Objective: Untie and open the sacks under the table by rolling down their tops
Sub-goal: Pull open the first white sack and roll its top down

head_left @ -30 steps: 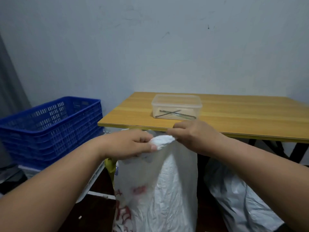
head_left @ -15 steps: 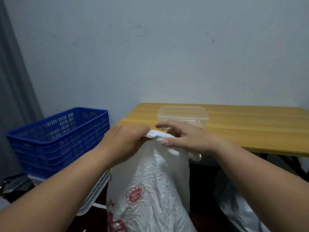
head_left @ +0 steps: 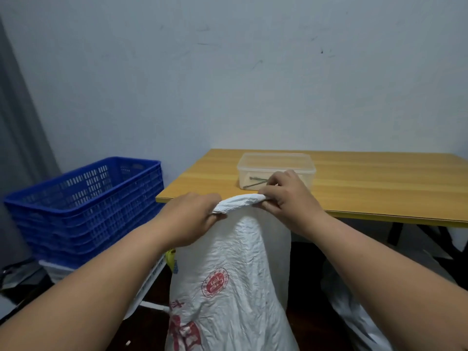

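The white sack (head_left: pixel 235 274) stands upright on the floor in front of the table (head_left: pixel 379 178), at its left corner, with red print on its near face. Its top (head_left: pixel 239 202) is gathered into a bunched roll held level between both hands. The left hand (head_left: pixel 192 219) grips the left end of the roll, fingers curled around the fabric. The right hand (head_left: pixel 286 198) pinches the right end between thumb and curled fingers.

Step in hand, as judged: opening this sack's mouth; no tie is visible on it.

The next move calls for drawing the two ends apart to spread the mouth, then turning the rim outward and down in even folds, both hands working at the same height so the sack stays upright.

A second pale sack (head_left: pixel 354 323) lies under the table to the right, not yet handled
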